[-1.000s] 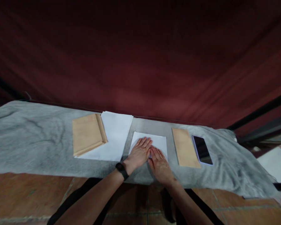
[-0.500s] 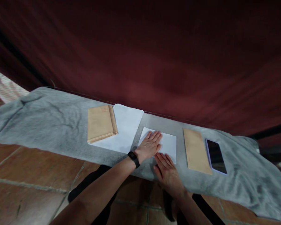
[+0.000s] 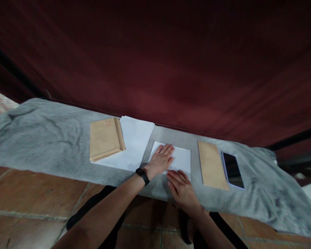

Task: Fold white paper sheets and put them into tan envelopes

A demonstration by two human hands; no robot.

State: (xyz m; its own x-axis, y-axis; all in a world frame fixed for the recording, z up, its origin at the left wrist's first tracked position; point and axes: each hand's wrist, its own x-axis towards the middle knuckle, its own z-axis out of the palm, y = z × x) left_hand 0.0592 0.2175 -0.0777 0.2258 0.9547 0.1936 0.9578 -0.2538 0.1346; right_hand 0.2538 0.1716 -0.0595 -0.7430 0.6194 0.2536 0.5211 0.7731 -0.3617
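The left hand (image 3: 161, 159) lies spread flat on the white paper (image 3: 182, 160) while the right hand (image 3: 181, 187) rests flattened at its near edge.

The white sheet (image 3: 182, 158) is smooth, matt paper; the brown envelopes (image 3: 103, 138) look matt and papery too. The grey cover (image 3: 49, 138) is napped cloth, the phone screen (image 3: 233, 170) glossy.

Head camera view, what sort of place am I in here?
Probably a makeshift workspace, though I can't tell whether it's a home: a grey cloth covers the long surface, dark red fabric spans behind, and the floor is brown tile.
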